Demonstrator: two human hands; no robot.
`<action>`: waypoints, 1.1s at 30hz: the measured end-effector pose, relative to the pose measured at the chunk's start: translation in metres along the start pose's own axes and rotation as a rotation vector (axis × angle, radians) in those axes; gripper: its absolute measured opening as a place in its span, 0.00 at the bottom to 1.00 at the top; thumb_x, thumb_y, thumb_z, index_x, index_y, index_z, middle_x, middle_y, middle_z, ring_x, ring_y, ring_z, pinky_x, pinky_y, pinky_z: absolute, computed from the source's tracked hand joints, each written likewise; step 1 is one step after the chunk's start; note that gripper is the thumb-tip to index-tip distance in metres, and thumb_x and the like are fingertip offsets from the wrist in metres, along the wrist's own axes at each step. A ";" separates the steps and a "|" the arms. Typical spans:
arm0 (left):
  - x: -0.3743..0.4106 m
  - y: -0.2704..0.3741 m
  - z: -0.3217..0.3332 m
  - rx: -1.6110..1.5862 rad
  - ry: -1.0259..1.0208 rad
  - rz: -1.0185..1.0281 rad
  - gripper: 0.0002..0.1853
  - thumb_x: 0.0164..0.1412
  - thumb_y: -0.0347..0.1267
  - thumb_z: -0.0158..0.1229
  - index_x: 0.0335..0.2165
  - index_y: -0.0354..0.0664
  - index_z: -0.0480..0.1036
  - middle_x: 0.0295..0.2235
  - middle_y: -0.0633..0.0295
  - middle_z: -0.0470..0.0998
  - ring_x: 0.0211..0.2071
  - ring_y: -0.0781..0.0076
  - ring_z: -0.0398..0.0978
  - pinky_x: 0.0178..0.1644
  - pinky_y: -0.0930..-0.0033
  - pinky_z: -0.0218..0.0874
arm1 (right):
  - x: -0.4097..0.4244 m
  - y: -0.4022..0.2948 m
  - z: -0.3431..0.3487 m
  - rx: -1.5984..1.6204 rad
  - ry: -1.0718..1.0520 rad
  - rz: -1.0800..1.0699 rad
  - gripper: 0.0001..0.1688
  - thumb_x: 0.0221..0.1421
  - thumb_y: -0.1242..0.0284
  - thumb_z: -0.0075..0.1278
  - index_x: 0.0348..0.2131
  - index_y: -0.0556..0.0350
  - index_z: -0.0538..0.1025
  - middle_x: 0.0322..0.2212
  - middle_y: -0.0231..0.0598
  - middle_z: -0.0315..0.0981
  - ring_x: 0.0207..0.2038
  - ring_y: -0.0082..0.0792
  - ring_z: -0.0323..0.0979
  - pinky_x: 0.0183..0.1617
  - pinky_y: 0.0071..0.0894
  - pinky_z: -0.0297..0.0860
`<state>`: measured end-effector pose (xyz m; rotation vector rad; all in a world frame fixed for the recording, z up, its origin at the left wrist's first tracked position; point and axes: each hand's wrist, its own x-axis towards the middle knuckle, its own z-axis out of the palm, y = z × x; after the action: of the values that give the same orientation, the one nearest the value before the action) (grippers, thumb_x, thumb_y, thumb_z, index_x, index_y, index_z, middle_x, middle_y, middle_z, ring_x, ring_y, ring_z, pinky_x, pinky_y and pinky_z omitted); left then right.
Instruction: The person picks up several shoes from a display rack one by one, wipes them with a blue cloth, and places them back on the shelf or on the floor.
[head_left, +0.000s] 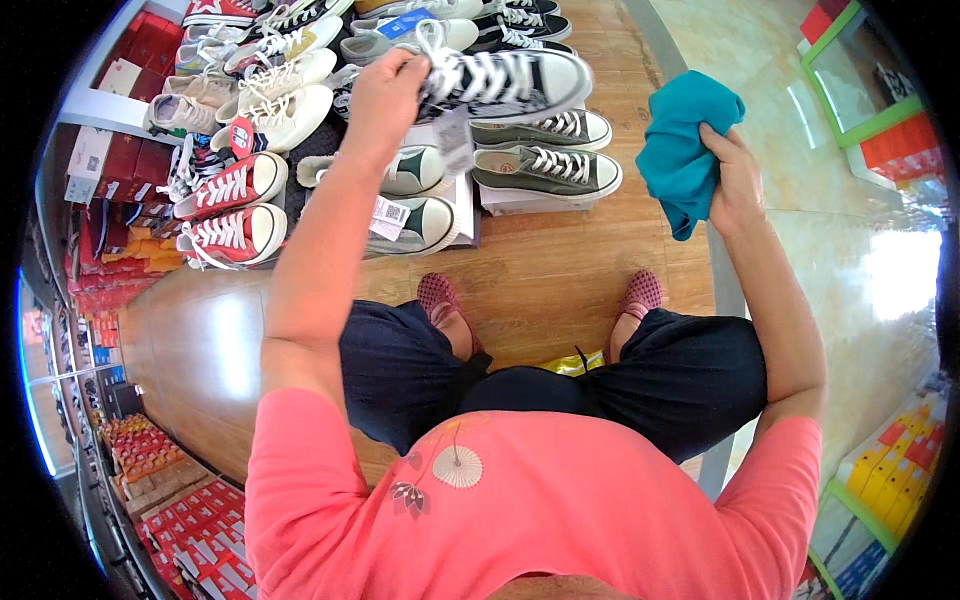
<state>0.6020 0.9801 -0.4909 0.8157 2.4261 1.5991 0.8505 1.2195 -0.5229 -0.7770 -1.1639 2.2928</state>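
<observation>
My left hand (391, 94) grips a black-and-white canvas sneaker (502, 81) by its heel end. The sneaker is raised above the other shoes, toe to the right, with a tag (453, 139) hanging below it. A bunched teal cloth (679, 142) is held in my right hand (735, 176), over the floor to the right. Below the raised sneaker sits a pair of dark green canvas sneakers (547, 169) on a white box (525, 201). Left of them are grey sneakers (427, 221) with green panels, one bearing a printed tag (390, 216).
Red sneakers (232, 232) and white sneakers (292, 112) stand in rows at the left. Stacked shoe boxes (120, 161) line the far left, with more red boxes (206, 540) lower down. Green-framed shelving (862, 75) is at the right. My feet rest on the wooden floor (547, 277).
</observation>
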 end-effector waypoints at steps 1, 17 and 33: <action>0.007 -0.006 -0.008 0.090 0.011 0.012 0.13 0.54 0.34 0.52 0.26 0.32 0.71 0.19 0.63 0.71 0.21 0.78 0.64 0.28 0.73 0.57 | 0.000 0.000 0.000 -0.004 -0.002 0.006 0.20 0.55 0.76 0.43 0.48 0.59 0.63 0.42 0.44 0.67 0.43 0.40 0.68 0.46 0.41 0.68; 0.050 -0.120 -0.044 0.732 0.109 0.247 0.12 0.53 0.37 0.50 0.26 0.39 0.72 0.26 0.52 0.75 0.30 0.51 0.72 0.35 0.56 0.61 | 0.009 0.009 0.006 -0.076 -0.020 0.106 0.16 0.55 0.76 0.43 0.44 0.60 0.66 0.37 0.42 0.70 0.37 0.37 0.71 0.41 0.38 0.71; 0.051 -0.142 -0.073 0.943 0.055 0.089 0.11 0.55 0.37 0.49 0.30 0.41 0.72 0.29 0.52 0.76 0.33 0.50 0.72 0.37 0.54 0.62 | 0.031 0.024 0.023 -0.116 -0.142 0.228 0.17 0.55 0.76 0.43 0.45 0.60 0.66 0.39 0.41 0.70 0.40 0.34 0.70 0.44 0.36 0.69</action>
<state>0.4789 0.9044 -0.5749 0.9760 3.1966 0.3928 0.8093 1.2122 -0.5405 -0.8387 -1.3428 2.5201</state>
